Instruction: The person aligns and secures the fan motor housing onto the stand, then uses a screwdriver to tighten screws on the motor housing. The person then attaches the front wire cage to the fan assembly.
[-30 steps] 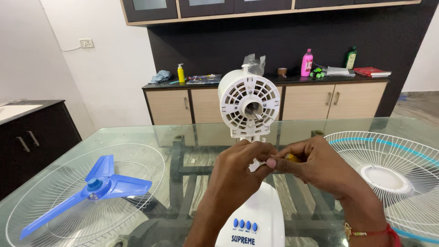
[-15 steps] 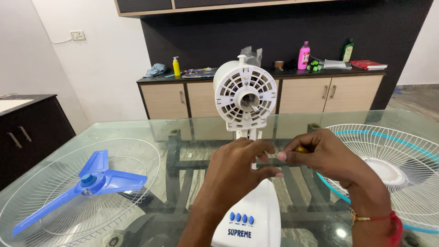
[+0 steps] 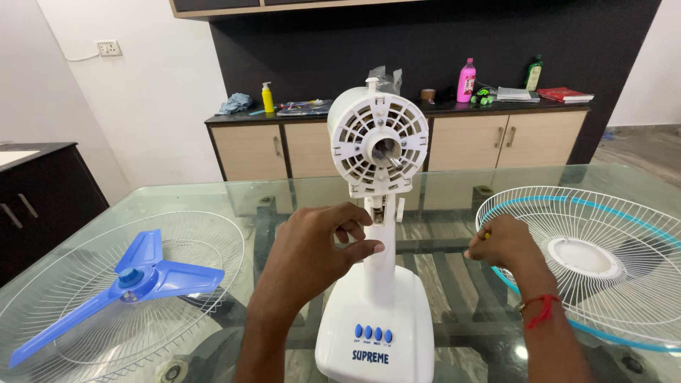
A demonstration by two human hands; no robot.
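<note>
Glass, smooth and see-through, forms the surface; at its near edge stands the glossy white fan base (image 3: 374, 330) with blue buttons. Beside its slim stem, the left hand (image 3: 319, 248) curls half-open, fingertips touching the stem. The right hand (image 3: 501, 242) is closed around a small yellow-tipped object (image 3: 486, 233) beside a round wire grille (image 3: 592, 259). Higher up sits the ribbed round motor housing (image 3: 379, 145); toward the left edge, a blue three-bladed propeller (image 3: 128, 280) lies in another wire grille (image 3: 213, 237).
</note>
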